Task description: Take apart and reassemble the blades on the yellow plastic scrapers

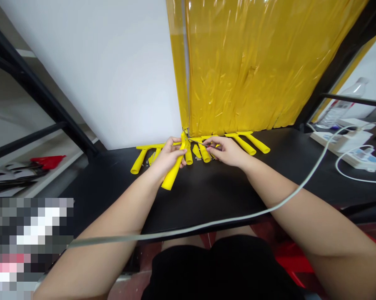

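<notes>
- A yellow tubular piece (171,179) is gripped in the left hand (172,153), pinched between thumb and curled fingers, and is held tilted above the black tabletop (212,191), its wide open end pointed toward the body
- A slim dark tool (207,144) is pinched between the thumb and fingers of the right hand (227,151), and its tip is aimed at the narrow upper end of the piece; whether contact is made cannot be told
- Other yellow pieces (139,161) are laid in a row along the back of the tabletop, on both sides of the hands
- The row is backed by a white panel (113,75) and a yellow film (253,75)
- Both forearms are crossed by a pale cable (212,223)
- A power strip (359,158) is seen at the right, near a clear bottle (344,102)
</notes>
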A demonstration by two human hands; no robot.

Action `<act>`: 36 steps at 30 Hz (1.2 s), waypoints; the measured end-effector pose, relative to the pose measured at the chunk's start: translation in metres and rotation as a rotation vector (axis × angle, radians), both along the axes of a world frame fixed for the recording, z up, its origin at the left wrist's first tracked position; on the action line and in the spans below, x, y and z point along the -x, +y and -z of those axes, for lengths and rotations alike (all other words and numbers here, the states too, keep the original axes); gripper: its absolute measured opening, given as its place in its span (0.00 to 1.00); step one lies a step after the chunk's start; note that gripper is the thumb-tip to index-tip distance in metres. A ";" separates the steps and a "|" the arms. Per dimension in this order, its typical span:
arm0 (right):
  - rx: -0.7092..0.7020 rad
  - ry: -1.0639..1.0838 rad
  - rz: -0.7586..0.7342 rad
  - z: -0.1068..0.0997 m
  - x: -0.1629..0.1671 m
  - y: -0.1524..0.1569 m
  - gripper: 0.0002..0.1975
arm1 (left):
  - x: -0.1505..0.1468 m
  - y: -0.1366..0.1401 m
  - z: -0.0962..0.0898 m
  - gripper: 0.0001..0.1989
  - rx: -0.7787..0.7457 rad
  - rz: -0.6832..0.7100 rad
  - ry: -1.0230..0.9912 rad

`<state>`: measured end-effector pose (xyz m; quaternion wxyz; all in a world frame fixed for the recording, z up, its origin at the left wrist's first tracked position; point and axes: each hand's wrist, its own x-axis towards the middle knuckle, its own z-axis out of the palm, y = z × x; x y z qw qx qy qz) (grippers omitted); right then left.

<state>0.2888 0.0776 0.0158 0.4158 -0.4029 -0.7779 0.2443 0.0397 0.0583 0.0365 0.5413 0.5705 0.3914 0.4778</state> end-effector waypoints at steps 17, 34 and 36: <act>0.249 0.163 -0.017 -0.005 0.003 -0.002 0.15 | 0.000 -0.004 0.001 0.14 -0.153 -0.082 0.214; 0.203 0.136 -0.057 0.006 -0.007 0.011 0.19 | 0.001 0.001 0.005 0.13 -0.218 -0.097 0.276; 0.200 0.123 0.006 0.006 -0.009 0.013 0.21 | 0.001 0.001 0.006 0.13 -0.225 -0.094 0.276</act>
